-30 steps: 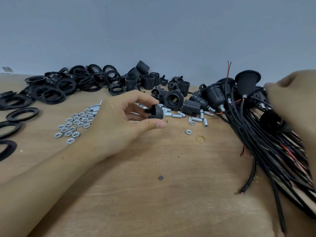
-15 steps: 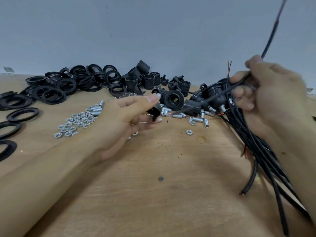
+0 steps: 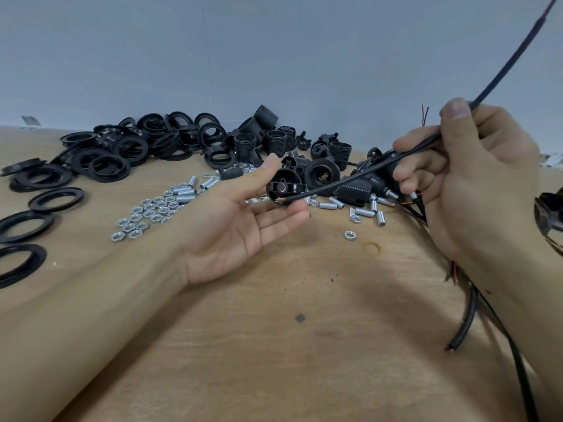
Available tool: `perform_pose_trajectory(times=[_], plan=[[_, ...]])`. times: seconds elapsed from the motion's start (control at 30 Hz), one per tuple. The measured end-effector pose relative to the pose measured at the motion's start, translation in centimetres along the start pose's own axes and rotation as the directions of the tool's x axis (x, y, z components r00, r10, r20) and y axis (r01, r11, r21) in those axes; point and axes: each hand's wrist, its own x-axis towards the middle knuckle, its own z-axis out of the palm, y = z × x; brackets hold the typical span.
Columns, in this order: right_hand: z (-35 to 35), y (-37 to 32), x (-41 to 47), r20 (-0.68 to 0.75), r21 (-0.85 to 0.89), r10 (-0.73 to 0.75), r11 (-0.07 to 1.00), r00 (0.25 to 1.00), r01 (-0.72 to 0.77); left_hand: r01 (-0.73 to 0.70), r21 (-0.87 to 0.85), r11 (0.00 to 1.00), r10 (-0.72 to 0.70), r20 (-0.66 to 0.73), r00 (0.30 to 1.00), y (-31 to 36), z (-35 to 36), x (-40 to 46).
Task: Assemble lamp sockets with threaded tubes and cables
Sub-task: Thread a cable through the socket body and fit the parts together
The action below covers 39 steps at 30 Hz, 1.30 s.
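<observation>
Rubber band (image 3: pixel 372 248) on wooden table (image 3: pixel 274 360)

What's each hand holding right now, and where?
Left hand pinches the socket cap by its rim, thumb above. Right hand grips the black cable partway along, behind its stripped end.

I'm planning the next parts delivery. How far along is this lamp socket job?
Early, it seems. Done: some sockets already on cables lie at the right. In hand: the left hand holds a socket cap with a metal tube showing in it; the right hand pinches a black cable, its stripped tip at the cap, not yet threaded through. Left: loose tubes, nuts, rings and socket bodies remain.
</observation>
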Motion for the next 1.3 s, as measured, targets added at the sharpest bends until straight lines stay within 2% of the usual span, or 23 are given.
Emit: perform_pose_trajectory(times=[0.17,0.53,1.13,1.3], plan=[[-0.12,-0.07,0.28,-0.037,-0.003,-0.059,0.998,0.998,0.059,-0.002,0.012,1.000,0.002,-0.022,1.000,0.20,0.07,-0.13],[-0.12,-0.07,0.21,-0.036,0.065,-0.028,0.997,0.999,0.030,-0.045,0.082,0.996,0.050,-0.062,0.997,0.02,0.34,-0.11],[0.44,-0.19,-0.54,-0.014,-0.062,-0.076,0.995,0.997,0.075,-0.059,0.128,0.990,0.065,-0.043,0.997,-0.14,0.48,-0.21],[0.51,-0.47,-0.62,-0.056,-0.137,-0.127,0.983,0.990,0.119,-0.092,0.133,0.987,0.101,-0.064,0.993,-0.05,0.53,-0.10]])
